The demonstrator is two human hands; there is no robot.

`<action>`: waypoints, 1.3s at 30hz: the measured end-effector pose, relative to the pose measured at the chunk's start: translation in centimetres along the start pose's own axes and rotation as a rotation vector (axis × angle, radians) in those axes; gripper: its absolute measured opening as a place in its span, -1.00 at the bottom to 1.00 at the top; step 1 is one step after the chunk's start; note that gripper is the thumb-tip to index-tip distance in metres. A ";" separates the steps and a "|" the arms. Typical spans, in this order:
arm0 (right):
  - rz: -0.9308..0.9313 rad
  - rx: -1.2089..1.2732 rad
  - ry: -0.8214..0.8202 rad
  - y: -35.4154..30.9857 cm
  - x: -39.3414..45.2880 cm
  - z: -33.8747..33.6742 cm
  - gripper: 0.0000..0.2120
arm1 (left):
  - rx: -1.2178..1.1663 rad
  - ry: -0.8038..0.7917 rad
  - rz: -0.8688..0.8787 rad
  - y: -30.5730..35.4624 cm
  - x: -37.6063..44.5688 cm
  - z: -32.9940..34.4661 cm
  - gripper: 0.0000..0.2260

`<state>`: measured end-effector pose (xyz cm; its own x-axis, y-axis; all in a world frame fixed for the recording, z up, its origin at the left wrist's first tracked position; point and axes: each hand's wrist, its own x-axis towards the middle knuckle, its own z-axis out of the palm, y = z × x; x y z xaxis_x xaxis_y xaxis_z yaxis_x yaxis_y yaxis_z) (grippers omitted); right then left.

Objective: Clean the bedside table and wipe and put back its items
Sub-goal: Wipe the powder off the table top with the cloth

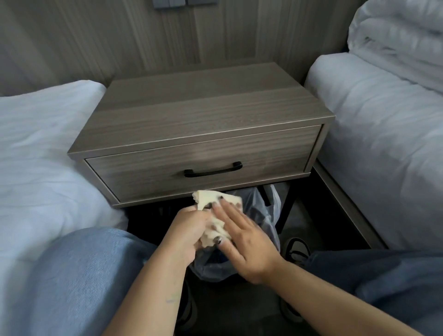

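Note:
The grey wood-grain bedside table stands between two beds, its top bare and its drawer with a black handle closed. Below the drawer front, my left hand grips a crumpled cream cloth. My right hand lies flat against the cloth with straight fingers, pressing it from the right. Both hands hover over a bin lined with a clear plastic bag.
White-sheeted beds flank the table: one bed on the left, another bed with folded duvets on the right. My jeans-clad knees fill the lower corners. Dark shoes rest on the floor. Wall switches sit above.

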<state>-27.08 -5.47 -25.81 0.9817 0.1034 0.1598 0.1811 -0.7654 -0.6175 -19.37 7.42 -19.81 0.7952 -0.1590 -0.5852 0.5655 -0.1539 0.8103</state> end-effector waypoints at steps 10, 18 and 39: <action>0.556 1.181 0.193 -4.1 0.6 -5.6 -0.70 | -0.046 0.015 0.253 1.7 -5.7 -1.6 -0.82; 0.159 0.773 0.494 -7.8 5.4 -14.2 -0.59 | -0.039 0.059 0.463 6.8 -6.8 -3.3 -0.78; 0.142 -0.456 0.123 -5.5 16.9 -19.6 -0.65 | 0.466 0.055 0.783 22.6 -0.2 -1.1 -0.71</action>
<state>-12.66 -12.01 -4.65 0.9757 -0.0771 0.2050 -0.0253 -0.9693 -0.2445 -6.54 5.07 -1.34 0.9304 -0.3394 0.1384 -0.2765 -0.4019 0.8730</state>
